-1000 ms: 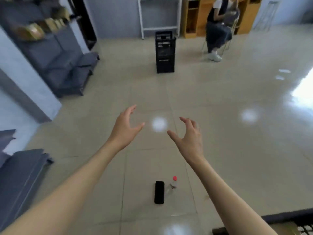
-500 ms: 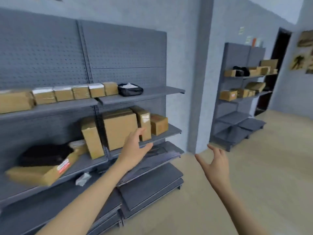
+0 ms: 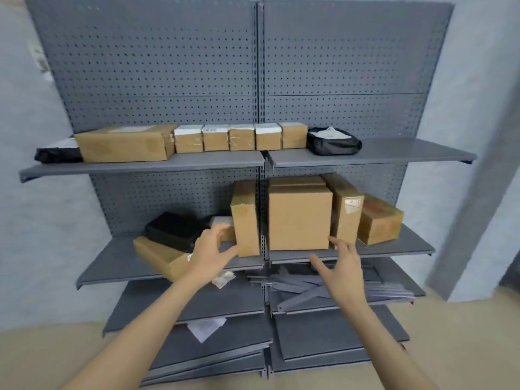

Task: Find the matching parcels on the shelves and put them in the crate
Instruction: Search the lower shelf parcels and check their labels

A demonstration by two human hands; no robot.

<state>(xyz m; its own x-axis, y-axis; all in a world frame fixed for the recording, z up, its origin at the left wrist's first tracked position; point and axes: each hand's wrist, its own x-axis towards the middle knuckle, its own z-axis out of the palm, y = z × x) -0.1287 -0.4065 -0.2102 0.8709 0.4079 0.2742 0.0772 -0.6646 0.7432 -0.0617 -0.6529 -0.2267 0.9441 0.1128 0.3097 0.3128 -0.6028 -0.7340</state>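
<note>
We reach toward the middle shelf (image 3: pixel 394 250) with both grips spread and empty. The large cardboard box (image 3: pixel 299 218) stands upright between our left hand (image 3: pixel 209 256) and right hand (image 3: pixel 342 267), just above and beyond them; the right hand looks nearer.

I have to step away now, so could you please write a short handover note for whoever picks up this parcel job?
Left hand: open, holding nothing, raised beside the upright narrow box.
Right hand: open, holding nothing, raised below the large square box.
Parcels: all on the top shelf and middle shelf.
Done: nothing visibly picked.
Left: find the matches and take them to the crate, which is out of view.
</note>
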